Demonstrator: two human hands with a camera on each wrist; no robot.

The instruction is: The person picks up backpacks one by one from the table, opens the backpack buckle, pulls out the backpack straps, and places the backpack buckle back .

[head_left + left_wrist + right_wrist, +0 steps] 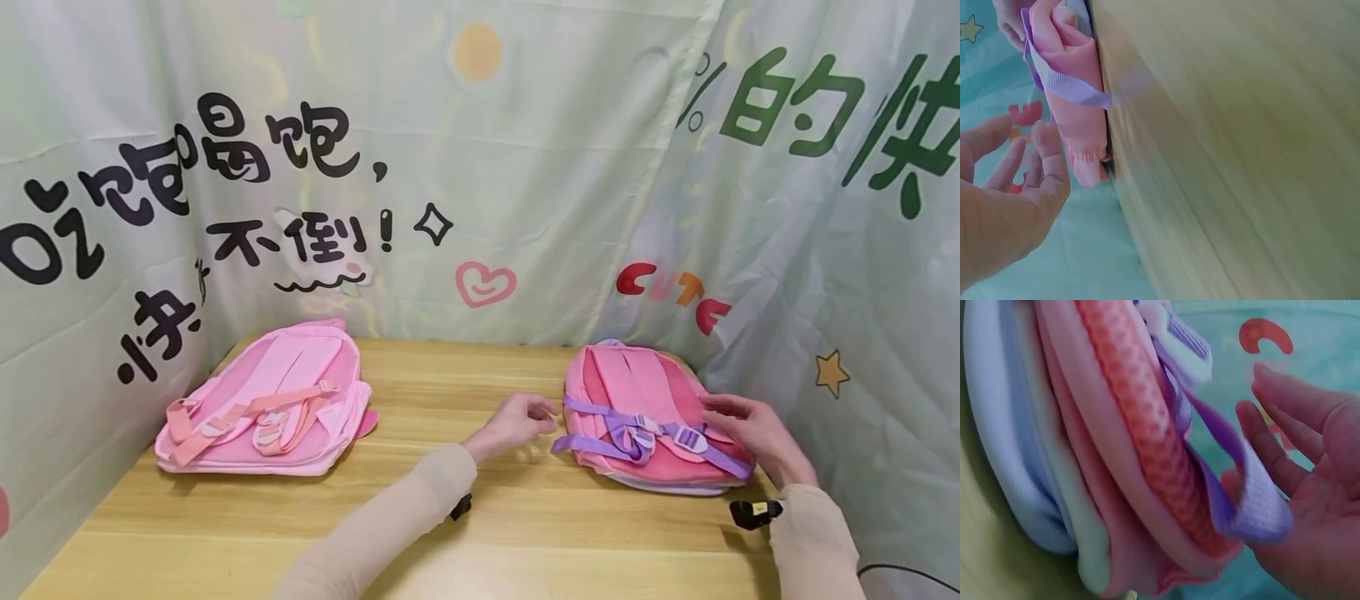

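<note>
A pink backpack with purple straps [633,375] lies strap side up on the right part of the table. My left hand [519,427] is just left of it, its fingers loosely bent and holding nothing. In the left wrist view that hand [1016,194] is near the bag's pink side [1072,81] and a purple strap [1075,90]. Along the bag's right edge is my right hand [761,433], fingers extended. The right wrist view shows the right hand [1316,469] with spread fingers beside a looped purple strap [1254,506], the palm bare.
A lighter pink backpack with peach straps [300,358] lies at the table's left. The wooden table [450,533] is walled by printed curtains [555,208] behind and on both sides. Small black devices [753,513] are at the wrists.
</note>
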